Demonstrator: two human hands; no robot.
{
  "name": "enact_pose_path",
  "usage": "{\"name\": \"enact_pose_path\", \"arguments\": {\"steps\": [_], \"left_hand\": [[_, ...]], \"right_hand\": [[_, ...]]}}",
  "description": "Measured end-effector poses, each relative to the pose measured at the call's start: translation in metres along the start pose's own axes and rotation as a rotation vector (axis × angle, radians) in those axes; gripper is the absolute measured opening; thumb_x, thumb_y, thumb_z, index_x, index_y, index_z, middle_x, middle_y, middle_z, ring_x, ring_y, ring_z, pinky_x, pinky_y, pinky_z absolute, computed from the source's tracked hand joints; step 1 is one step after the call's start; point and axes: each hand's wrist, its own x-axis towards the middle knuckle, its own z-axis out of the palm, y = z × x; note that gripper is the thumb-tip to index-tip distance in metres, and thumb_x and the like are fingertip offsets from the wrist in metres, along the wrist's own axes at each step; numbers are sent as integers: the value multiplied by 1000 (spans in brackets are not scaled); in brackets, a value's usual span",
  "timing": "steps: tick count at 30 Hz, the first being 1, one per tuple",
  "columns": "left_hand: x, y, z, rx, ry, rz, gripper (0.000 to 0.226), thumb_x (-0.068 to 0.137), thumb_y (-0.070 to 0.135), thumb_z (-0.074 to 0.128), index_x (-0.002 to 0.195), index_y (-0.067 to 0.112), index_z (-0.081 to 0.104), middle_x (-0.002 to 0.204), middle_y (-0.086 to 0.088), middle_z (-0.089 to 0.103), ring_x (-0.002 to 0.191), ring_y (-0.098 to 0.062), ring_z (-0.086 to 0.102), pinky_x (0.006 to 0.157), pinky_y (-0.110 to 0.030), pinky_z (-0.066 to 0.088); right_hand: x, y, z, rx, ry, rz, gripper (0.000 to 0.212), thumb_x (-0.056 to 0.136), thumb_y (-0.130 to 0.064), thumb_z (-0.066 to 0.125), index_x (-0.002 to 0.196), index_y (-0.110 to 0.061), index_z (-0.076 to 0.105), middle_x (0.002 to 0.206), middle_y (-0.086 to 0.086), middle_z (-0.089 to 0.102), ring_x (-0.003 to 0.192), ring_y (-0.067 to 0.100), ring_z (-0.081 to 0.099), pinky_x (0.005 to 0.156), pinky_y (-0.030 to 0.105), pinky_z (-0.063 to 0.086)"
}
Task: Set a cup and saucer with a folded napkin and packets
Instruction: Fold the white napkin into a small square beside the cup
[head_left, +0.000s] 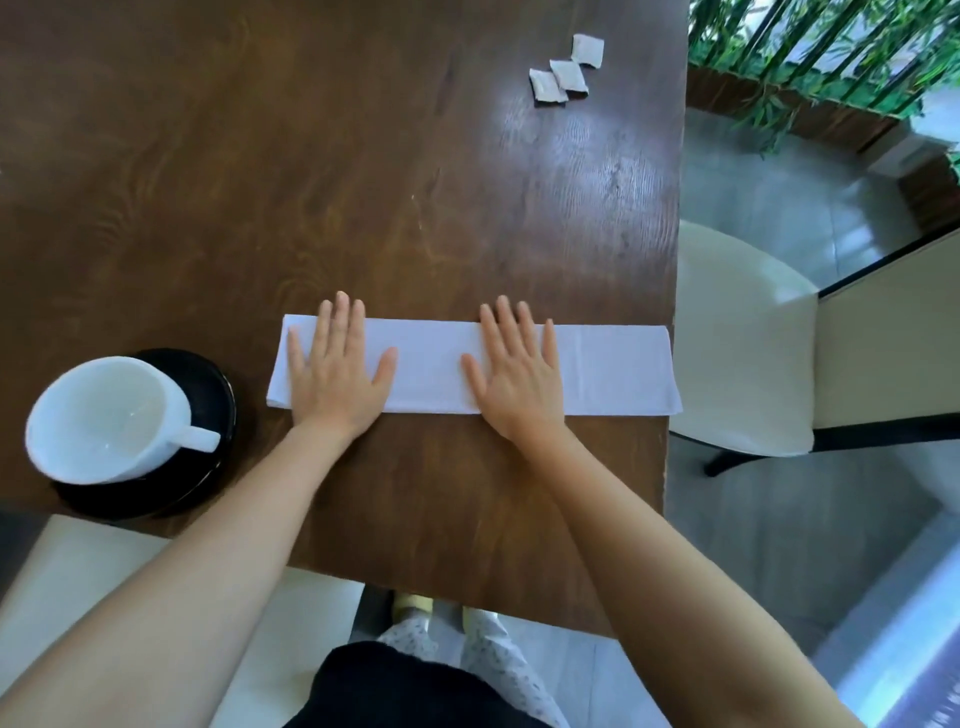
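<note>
Cup (104, 415) sits on the black saucer (208, 384) at 9 o'clock, handle toward 3; just right of it my left hand (337, 379) and then my right hand (519, 379) lie flat on the white napkin (613, 371), fingers spread, gripping nothing. Napkin is a long strip running 9 to 3, so I'd say folding is mid-step. Next: fold it shorter, then fetch the packets (563, 73) at 1 o'clock.

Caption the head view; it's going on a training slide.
Both hands, left hand and right hand, press flat on the folded white cloth napkin.
</note>
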Motion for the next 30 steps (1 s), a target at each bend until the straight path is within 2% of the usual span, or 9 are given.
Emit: {"name": "enact_pose_path", "arguments": {"steps": [3, 7, 16, 19, 21, 23, 25, 30], "left_hand": [[-4, -15, -4, -14, 12, 13, 72, 92, 52, 25, 148, 9, 10, 158, -8, 7, 146, -21, 2, 118, -42, 2], [-4, -12, -5, -8, 18, 12, 72, 92, 52, 25, 148, 9, 9, 158, -9, 7, 146, -21, 2, 118, -40, 2], [-3, -13, -7, 25, -6, 17, 73, 92, 56, 18, 148, 9, 8, 158, -9, 5, 146, -22, 0, 117, -39, -1], [3, -15, -9, 18, -50, 26, 73, 92, 54, 22, 148, 10, 5, 158, -8, 1, 146, -21, -4, 116, -38, -4], [13, -18, -10, 10, -91, 47, 73, 93, 54, 21, 148, 10, 2, 158, -8, -3, 145, -19, -8, 116, -37, -7], [25, -19, -12, 11, -133, 89, 73, 93, 54, 20, 148, 11, -1, 158, -6, -8, 145, -17, -12, 116, -37, -8], [38, -19, -15, 21, -173, 153, 73, 93, 55, 20, 148, 13, -4, 158, -4, -12, 144, -14, -15, 116, -35, -9], [73, -7, -28, 53, -267, 325, 72, 94, 51, 23, 148, 13, -6, 157, -3, -14, 143, -13, -17, 117, -35, -9]], "right_hand": [[-11, 41, -6, -14, 19, 115, 64, 93, -54, 21, 149, -23, 14, 159, 0, 12, 147, 21, 4, 120, 45, 2], [-25, 97, -19, -29, 38, 221, 63, 94, -51, 25, 149, -22, 14, 159, 3, 10, 147, 22, 4, 121, 44, 3], [-26, 114, -23, -37, 7, 196, 64, 94, -51, 19, 149, -19, 10, 160, 3, 6, 147, 19, 0, 120, 40, -3], [-21, 126, -35, 23, 28, 139, 52, 98, -38, 31, 146, -20, 25, 157, 1, 20, 146, 21, 14, 119, 41, 11], [-19, 139, -47, 36, 36, 114, 44, 95, -23, 42, 138, -15, 41, 150, 7, 35, 138, 28, 30, 112, 43, 26], [-19, 152, -60, 28, 41, 167, 33, 91, -13, 48, 123, -8, 54, 134, 17, 49, 121, 36, 43, 99, 43, 36], [-24, 161, -70, 67, 4, 234, 24, 89, -11, 52, 111, -4, 57, 118, 22, 53, 111, 38, 46, 92, 41, 38], [-49, 170, -74, 234, -198, 330, 17, 88, -11, 55, 103, -2, 57, 109, 18, 60, 102, 33, 54, 75, 31, 35]]}}
